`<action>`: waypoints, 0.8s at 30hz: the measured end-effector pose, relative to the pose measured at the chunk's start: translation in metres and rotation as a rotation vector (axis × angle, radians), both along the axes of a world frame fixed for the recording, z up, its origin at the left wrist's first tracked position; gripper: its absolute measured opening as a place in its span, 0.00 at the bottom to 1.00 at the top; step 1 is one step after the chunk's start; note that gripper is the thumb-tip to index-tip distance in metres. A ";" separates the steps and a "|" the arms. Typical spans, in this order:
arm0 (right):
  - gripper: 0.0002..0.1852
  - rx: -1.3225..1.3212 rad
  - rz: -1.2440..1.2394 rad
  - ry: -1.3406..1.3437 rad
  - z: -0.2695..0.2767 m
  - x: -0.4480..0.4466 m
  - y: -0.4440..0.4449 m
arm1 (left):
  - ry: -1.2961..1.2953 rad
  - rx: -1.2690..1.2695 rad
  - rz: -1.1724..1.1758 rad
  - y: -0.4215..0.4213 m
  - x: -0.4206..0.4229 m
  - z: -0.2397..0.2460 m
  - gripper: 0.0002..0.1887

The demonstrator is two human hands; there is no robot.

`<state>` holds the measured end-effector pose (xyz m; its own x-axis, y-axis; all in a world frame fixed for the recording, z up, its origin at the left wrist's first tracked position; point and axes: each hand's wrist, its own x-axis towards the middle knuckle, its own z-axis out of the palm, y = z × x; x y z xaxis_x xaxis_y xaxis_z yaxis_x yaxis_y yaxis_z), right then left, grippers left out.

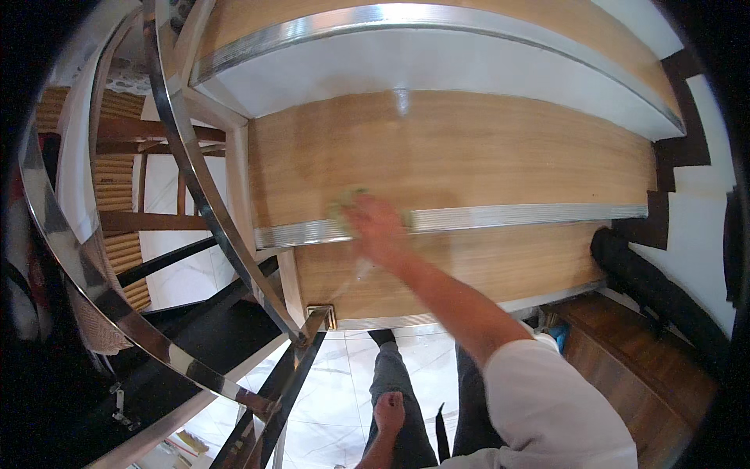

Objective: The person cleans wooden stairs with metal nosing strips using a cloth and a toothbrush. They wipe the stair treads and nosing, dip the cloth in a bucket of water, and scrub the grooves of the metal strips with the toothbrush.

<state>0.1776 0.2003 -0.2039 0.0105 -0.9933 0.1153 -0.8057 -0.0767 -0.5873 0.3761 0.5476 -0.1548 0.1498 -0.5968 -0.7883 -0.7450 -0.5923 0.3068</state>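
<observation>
Stretched out ahead, my right hand (377,228) presses a green cloth (338,212) onto a wood-look stair tread (469,152). Motion blur softens the hand and the cloth, and much of the cloth is hidden under the fingers. It lies at the left part of the tread, over the ribbed metal nosing (504,217). My left hand (389,412) is down by my left thigh, its fingers curled and nothing seen in them. Below the nosing is a lower wood-look step (498,252), and a white riser (422,64) rises behind the tread.
A curved polished metal handrail (187,152) runs along the left, its post (319,316) beside the lower step. At right, a long black padded object (656,275) leans above a brown wooden cabinet (633,352). White marble-look tiles (328,387) cover the floor.
</observation>
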 end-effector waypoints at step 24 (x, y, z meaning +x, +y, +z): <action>0.32 -0.147 -0.089 0.163 -0.007 0.030 -0.111 | 0.073 -0.004 -0.009 -0.017 -0.019 0.008 0.13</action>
